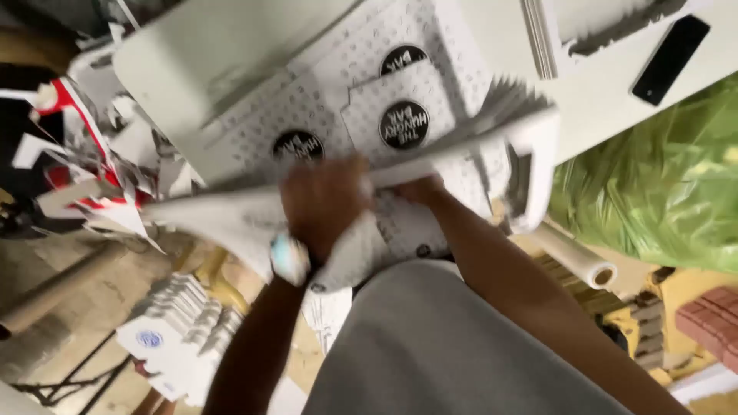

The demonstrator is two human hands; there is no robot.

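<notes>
A white table filled the top of the view, with a bulging green plastic bag beside it on the right. Flat, unfolded cardboard box blanks, white with a small repeating print and round black labels, lay spread over the table. A single box blank, blurred by motion, stretched across the middle of the view just above the person's grey-clad lap.

Both forearms reached up from the bottom edge and met at this blank. The left hand lay on top of it, back of the hand toward the camera, fingers curled down over the cardboard in a grip, a pale wristwatch on the wrist. The right hand was tucked under the raised edge of the blank and mostly hidden; whether it was clenched or slack could not be told.

Below left stood a stack of folded white cartons on the floor. A cardboard roll lay at right, and a black phone rested on the table's far corner.
</notes>
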